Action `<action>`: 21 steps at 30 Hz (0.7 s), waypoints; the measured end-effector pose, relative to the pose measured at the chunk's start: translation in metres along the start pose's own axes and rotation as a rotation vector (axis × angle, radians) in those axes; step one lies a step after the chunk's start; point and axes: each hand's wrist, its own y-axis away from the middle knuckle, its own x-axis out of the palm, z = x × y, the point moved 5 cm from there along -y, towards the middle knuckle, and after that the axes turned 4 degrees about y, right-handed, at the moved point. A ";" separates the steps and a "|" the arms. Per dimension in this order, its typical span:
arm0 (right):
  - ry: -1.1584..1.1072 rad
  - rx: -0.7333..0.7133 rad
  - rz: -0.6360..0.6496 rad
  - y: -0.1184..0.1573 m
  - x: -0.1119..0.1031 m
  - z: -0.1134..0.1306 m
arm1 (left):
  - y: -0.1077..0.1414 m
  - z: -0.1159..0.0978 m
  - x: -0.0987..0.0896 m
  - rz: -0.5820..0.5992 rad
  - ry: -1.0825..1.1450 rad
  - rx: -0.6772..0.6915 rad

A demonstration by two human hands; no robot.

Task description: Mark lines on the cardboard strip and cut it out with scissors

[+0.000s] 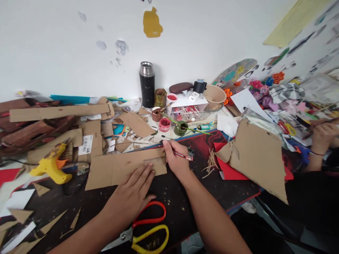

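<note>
A long strip of brown cardboard (106, 171) lies on the dark table mat. My left hand (136, 185) rests on it with the fingers stretched out, the fingertips on a small clear ruler (156, 160). My right hand (177, 157) is closed around a red pencil (183, 155) at the right end of the strip; the tip is hidden by the fingers. Just below my left hand lie scissors (149, 222) with one red and one yellow handle, their blades partly under my left forearm.
A yellow glue gun (51, 164) and cardboard scraps lie left. Behind stand paint pots (164, 124) and a black flask (147, 84). A large cardboard piece (256, 155) lies right on red paper. Another person's hand (324, 135) is at the far right.
</note>
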 end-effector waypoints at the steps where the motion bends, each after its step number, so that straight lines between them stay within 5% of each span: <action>1: -0.009 0.005 0.000 0.000 0.000 -0.001 | -0.002 -0.001 0.000 -0.008 0.006 0.007; 21: 0.038 0.008 0.030 0.001 0.002 0.000 | -0.007 0.003 0.009 -0.047 0.119 -0.076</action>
